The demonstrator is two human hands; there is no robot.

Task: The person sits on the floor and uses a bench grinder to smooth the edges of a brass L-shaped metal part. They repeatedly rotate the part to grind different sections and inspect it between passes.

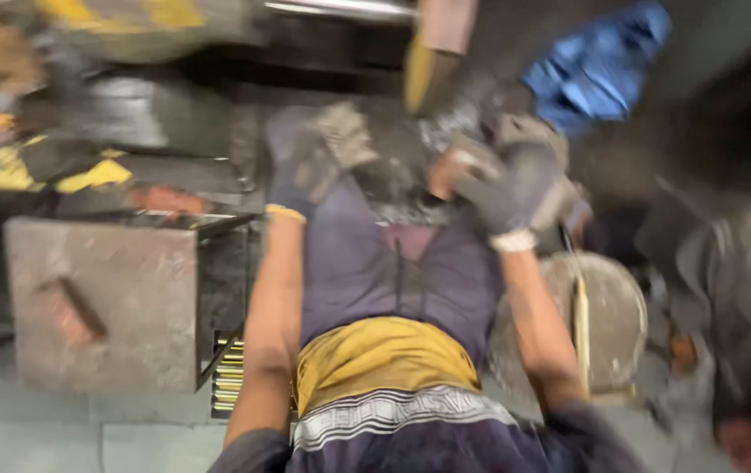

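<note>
A grey block (340, 140) is gripped by the gloved left hand (305, 162); the right hand (516, 184) is closed on another piece (467, 162), close beside a metal box (104, 298).

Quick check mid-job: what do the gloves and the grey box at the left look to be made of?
Both gloves, left hand and right hand, look like grey knit fabric with ribbed cuffs, soiled; blur leaves any coating unclear. The grey box looks like dull sheet metal: flat faces, straight edges, rusty patches.
</note>
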